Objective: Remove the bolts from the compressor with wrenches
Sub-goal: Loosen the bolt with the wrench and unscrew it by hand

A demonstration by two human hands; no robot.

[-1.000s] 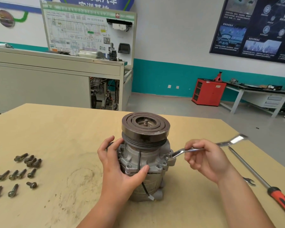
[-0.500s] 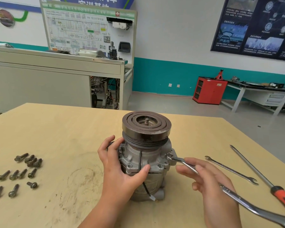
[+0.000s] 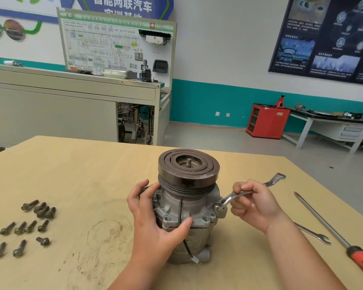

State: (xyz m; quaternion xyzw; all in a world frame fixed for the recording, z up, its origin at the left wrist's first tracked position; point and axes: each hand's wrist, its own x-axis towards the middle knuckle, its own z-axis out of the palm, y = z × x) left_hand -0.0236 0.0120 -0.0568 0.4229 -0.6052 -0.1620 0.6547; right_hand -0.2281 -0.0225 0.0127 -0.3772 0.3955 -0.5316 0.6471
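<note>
1. At the middle of the wooden table (image 3: 76, 164), the compressor (image 3: 187, 206) stands upright on its rear end, its dark grooved pulley (image 3: 188, 170) facing up.
2. The left hand (image 3: 155, 218) wraps the grey housing from the left: the fingers curl around its far side just under the pulley, and the thumb (image 3: 181, 226) presses on the near flange beside a thin black wire (image 3: 180, 212).
3. The right hand (image 3: 255, 205) is clenched around the shank of a silver ring wrench (image 3: 235, 195).
4. Just left of those fingers, the wrench's ring end sits on a bolt (image 3: 218, 206) at the housing's right lug; its other end sticks out up and to the right past the knuckles.
5. Right of the right wrist lie a thin open-end wrench (image 3: 314, 234), partly hidden by the forearm, and a long screwdriver (image 3: 331, 231) with a red and black handle.
6. Well to the left of the left hand, loose bolts (image 3: 27, 225) lie in rough rows on the table.
</note>
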